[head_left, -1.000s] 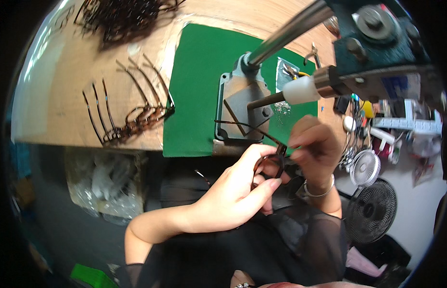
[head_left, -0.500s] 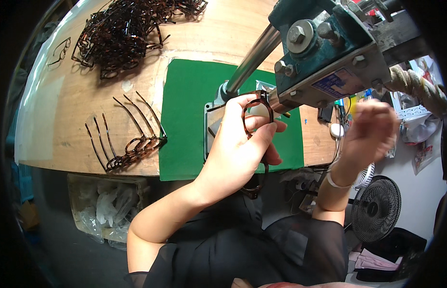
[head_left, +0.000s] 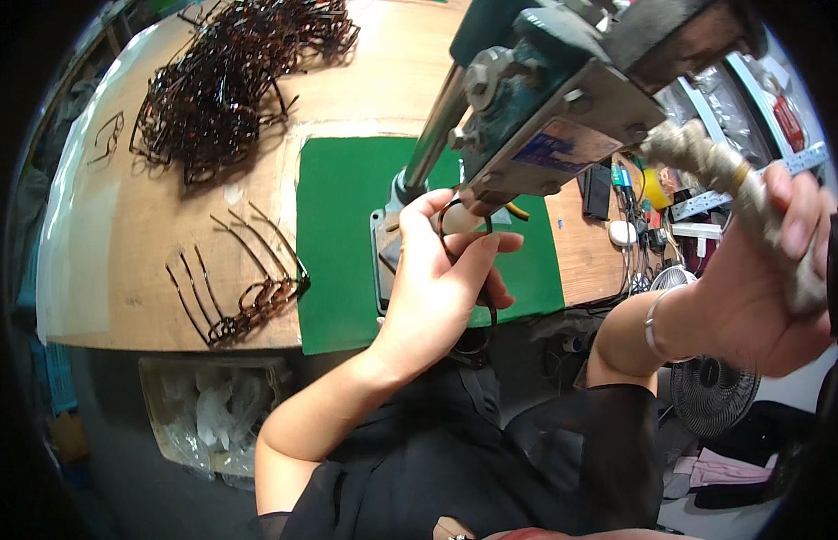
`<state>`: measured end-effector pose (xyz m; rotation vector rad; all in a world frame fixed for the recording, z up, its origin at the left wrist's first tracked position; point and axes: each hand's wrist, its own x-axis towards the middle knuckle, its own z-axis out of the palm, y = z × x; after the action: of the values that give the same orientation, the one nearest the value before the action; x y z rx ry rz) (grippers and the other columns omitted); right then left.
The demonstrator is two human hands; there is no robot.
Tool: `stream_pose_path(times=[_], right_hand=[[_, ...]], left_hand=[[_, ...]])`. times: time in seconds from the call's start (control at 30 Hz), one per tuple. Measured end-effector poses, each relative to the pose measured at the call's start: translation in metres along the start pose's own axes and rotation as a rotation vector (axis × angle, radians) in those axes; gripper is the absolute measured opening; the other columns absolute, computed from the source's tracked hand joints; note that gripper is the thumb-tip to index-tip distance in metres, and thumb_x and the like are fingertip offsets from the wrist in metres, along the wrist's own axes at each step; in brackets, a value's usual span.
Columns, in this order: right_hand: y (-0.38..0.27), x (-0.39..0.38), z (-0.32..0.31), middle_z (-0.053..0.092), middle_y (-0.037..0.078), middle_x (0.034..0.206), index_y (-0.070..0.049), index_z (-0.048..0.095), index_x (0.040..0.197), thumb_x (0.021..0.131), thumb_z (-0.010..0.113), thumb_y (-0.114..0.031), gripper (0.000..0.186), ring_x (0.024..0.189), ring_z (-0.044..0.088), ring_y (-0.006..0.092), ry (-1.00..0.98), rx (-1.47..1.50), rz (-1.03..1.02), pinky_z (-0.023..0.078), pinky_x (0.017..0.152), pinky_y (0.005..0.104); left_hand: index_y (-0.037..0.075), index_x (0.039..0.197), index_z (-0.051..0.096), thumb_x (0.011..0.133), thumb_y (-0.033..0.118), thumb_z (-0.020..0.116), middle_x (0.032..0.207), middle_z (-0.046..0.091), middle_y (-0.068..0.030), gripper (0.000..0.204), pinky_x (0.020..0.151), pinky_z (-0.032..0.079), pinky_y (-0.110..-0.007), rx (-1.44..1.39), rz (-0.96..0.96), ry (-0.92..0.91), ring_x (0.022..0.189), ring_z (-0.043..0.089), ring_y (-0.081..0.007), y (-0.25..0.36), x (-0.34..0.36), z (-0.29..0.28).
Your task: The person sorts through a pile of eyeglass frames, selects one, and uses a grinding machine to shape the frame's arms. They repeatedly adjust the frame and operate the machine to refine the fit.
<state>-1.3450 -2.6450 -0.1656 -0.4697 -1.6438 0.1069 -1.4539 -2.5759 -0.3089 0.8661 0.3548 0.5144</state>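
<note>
My left hand (head_left: 432,283) is closed on a dark tortoiseshell eyeglass frame (head_left: 493,317), one rim of it held just under the ram of a green and grey hand press (head_left: 563,135). Part of the frame is hidden behind my fingers. At the far right my right hand (head_left: 756,301) wraps round the press's lever, which is bound in beige cloth (head_left: 707,162). The press base (head_left: 381,270) stands on a green mat (head_left: 338,202), partly covered by my left hand.
A heap of tortoiseshell eyeglass frames (head_left: 221,90) lies at the back left, with a row of several frames (head_left: 266,292) nearer me. A crate of plastic bags (head_left: 216,409) sits below the table edge. A black fan (head_left: 714,396) stands lower right.
My right hand has moved right and taken hold of the cloth-bound lever. The view has shifted, and my left hand still holds the eyeglass frame by the ram.
</note>
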Motion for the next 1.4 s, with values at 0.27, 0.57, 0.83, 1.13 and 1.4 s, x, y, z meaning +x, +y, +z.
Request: stream_pose_path(times=[0.27,0.57,0.83,1.13,1.4], right_hand=[[-0.030,-0.054,-0.016,0.041,-0.007,0.072,-0.021,0.049,0.083,0.077,0.060,-0.038,0.022,0.070,0.041,0.0100,0.164,-0.156,0.090,0.030,0.079,0.0300],[-0.021,-0.011,-0.040,0.040,0.018,0.119,0.003,0.032,0.123,0.087,0.043,-0.033,0.052,0.112,0.038,0.0286,0.137,-0.375,0.142,0.026,0.097,0.0414],[0.028,-0.144,-0.026,0.053,0.007,0.099,0.002,0.046,0.109,0.082,0.056,-0.011,0.031,0.084,0.051,0.0112,0.447,-0.413,0.774,0.042,0.076,0.0240],[0.037,-0.222,-0.018,0.055,0.002,0.089,-0.001,0.053,0.101,0.082,0.056,-0.006,0.020,0.076,0.051,0.0070,0.306,-0.390,1.266,0.044,0.068,0.0194],[0.045,-0.268,-0.022,0.056,0.002,0.082,0.000,0.054,0.098,0.084,0.054,-0.009,0.017,0.067,0.050,0.0060,0.278,-0.341,1.400,0.041,0.060,0.0179]], left_hand=[[0.002,0.115,0.020,0.087,0.005,0.043,0.090,0.057,-0.0156,0.037,0.047,0.044,-0.021,0.132,0.104,0.023,0.052,0.047,-0.0074,-0.007,0.002,0.011],[0.001,0.115,0.023,0.086,0.008,0.045,0.095,0.057,-0.0173,0.037,0.052,0.048,-0.024,0.026,0.006,-0.038,0.053,0.051,-0.0099,0.007,-0.004,-0.009],[0.000,0.117,0.034,0.085,0.009,0.049,0.093,0.055,-0.0218,0.037,0.050,0.049,-0.022,-0.153,-0.047,-0.015,0.056,0.051,-0.0085,0.021,-0.026,-0.029],[0.002,0.117,0.032,0.086,0.004,0.044,0.092,0.058,-0.0127,0.033,0.053,0.045,-0.021,0.512,0.059,0.173,0.054,0.050,-0.0078,-0.013,-0.033,-0.085],[0.002,0.115,0.039,0.087,0.014,0.044,0.087,0.059,-0.0116,0.030,0.053,0.046,-0.026,0.726,-0.024,0.357,0.053,0.052,-0.0142,-0.007,-0.027,-0.150]])
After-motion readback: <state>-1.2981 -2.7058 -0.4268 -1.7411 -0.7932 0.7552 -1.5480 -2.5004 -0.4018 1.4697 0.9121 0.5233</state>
